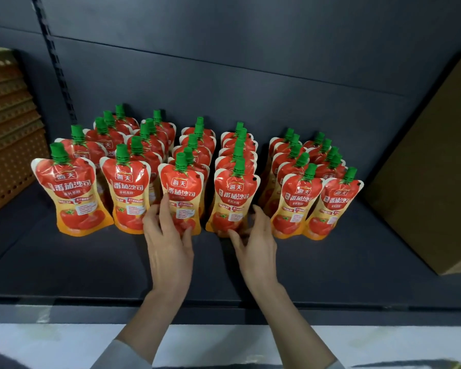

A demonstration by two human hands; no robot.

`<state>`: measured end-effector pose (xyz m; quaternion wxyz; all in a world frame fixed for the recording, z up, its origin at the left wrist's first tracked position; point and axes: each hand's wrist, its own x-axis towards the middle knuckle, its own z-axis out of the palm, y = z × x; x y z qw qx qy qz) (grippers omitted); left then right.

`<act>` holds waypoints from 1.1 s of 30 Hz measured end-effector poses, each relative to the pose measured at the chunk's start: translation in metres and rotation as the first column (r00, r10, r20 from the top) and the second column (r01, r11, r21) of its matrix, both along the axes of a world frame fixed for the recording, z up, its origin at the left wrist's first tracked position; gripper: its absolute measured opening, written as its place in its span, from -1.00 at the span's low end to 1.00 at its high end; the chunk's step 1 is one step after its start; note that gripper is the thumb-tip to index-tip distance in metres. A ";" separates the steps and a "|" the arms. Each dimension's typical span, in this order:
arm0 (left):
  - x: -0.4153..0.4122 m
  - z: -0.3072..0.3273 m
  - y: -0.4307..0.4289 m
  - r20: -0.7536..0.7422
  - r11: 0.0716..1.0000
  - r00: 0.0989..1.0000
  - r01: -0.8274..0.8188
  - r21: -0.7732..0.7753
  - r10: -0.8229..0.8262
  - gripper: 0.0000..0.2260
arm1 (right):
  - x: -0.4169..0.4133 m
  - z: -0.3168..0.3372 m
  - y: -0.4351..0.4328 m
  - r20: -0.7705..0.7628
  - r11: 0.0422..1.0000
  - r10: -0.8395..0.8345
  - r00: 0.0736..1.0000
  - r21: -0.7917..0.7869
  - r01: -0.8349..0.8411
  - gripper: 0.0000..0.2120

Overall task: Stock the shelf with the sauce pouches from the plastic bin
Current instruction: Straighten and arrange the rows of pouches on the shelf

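Observation:
Several red and orange tomato sauce pouches with green caps stand upright in rows on the dark shelf (91, 267). My left hand (168, 241) grips the base of the front pouch of the third row (183, 193), thumb on its left edge and fingers on its front. My right hand (253, 241) holds the base of the front pouch of the fourth row (234, 201), fingers at its lower right edge and under it. Both pouches stand on the shelf in line with the other front pouches. The plastic bin is not in view.
A brown cardboard box (431, 166) stands on the shelf at the right. An orange pegboard panel (8, 129) is at the far left. The shelf's back wall (250, 49) is dark. The shelf's front edge (224, 304) runs across below my wrists, with white floor beneath.

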<state>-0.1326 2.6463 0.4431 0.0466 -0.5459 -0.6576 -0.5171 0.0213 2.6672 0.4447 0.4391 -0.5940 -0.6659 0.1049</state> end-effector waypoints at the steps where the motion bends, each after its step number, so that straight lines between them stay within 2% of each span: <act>1: 0.008 0.003 -0.004 0.011 0.999 1.000 0.021 0.033 -0.021 -0.34 | 0.007 0.001 -0.005 -0.004 0.999 -0.012 1.000 0.044 0.012 -0.43; 4: 0.044 0.014 -0.017 0.024 0.977 0.983 0.177 0.115 -0.181 -0.42 | 0.041 0.006 -0.018 -0.099 0.976 -0.087 0.991 0.192 0.105 -0.63; 6: 0.073 0.018 -0.016 -0.047 0.945 0.950 0.311 0.099 -0.308 -0.46 | 0.072 0.011 -0.020 -0.220 0.955 -0.150 0.964 0.220 0.199 -0.64; 8: 0.104 0.017 -0.006 -0.083 0.926 0.924 0.376 0.035 -0.372 -0.46 | 0.107 0.012 -0.014 -0.290 0.941 -0.222 0.931 0.188 0.283 -0.55; 11: 0.143 0.014 0.014 0.031 0.912 0.916 0.401 -0.082 -0.400 -0.38 | 0.154 0.011 0.001 -0.337 0.939 -0.313 0.888 0.032 0.343 -0.33; 14: 0.166 0.010 0.034 0.142 0.907 0.915 0.396 -0.142 -0.377 -0.35 | 0.184 0.008 0.021 -0.278 0.964 -0.266 0.923 -0.109 0.244 -0.21; 17: 0.179 0.010 0.048 0.234 0.913 0.916 0.368 -0.174 -0.325 -0.36 | 0.196 0.005 0.035 -0.281 0.982 -0.132 0.951 -0.165 0.087 -0.40; 23: 0.184 0.011 0.048 0.238 0.928 0.928 0.331 -0.172 -0.287 -0.62 | 0.203 0.008 0.044 -0.286 0.977 -0.019 0.958 -0.208 -0.042 -0.56; 26: 0.177 0.013 0.041 0.263 0.929 0.925 0.324 -0.176 -0.273 -0.66 | 0.201 0.007 0.045 -0.300 0.964 0.077 0.951 -0.220 -0.147 -0.63; 33: 0.166 0.014 0.035 0.310 0.908 0.911 0.351 -0.229 -0.274 -0.68 | 0.197 0.004 0.047 -0.356 0.898 0.229 0.906 -0.282 -0.337 -0.62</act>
